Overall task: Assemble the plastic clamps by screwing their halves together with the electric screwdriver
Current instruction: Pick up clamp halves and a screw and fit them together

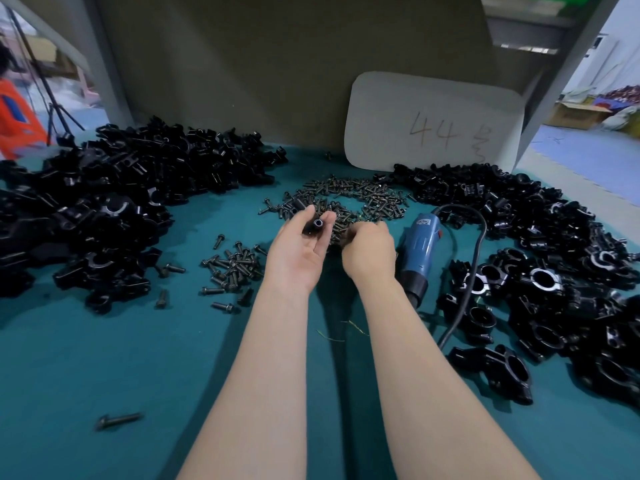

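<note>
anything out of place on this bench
One screw lies alone at the near left of the table, far from the main screw pile. A smaller cluster of screws lies apart from it too. Nothing looks damaged.

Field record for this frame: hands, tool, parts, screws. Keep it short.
left hand: palm up, holds a black clamp piece at the fingertips
right hand: fingers curled down into the main screw pile; grip hidden
electric screwdriver: blue, lying on the table right of the right hand, untouched
left clamp heap: black parts, far left
right clamp heap: black parts, right side
small screw pile: left of the left hand
</note>
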Motion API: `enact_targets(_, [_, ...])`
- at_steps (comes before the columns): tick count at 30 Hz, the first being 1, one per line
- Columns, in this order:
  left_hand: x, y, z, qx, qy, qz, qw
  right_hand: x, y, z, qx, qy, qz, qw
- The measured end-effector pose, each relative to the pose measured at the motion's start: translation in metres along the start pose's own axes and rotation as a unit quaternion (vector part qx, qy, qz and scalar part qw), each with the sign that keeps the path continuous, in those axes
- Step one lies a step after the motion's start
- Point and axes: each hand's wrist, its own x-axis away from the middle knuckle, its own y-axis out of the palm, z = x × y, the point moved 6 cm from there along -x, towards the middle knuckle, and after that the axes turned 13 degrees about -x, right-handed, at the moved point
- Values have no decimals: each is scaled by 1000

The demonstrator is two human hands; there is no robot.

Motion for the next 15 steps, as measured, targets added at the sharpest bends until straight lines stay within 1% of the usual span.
enact_targets(5, [-2, 1, -3, -16, 3, -16, 1000, -3, 3, 1, 39, 13, -54, 998])
enact_targets(8, [-2, 2, -2, -51, 27, 1, 998, -6, 5, 3, 59, 22, -102, 993])
enact_targets(10, [-2, 3, -1, -96, 56, 18, 994, -6, 5, 4, 63, 29, -124, 990])
enact_targets(12, [-2, 3, 1, -160, 94, 37, 982, -5, 6, 5, 57, 32, -129, 990])
enact_targets(15, [-1, 2, 3, -275, 146, 76, 947, -1, 7, 3, 46, 5, -104, 994])
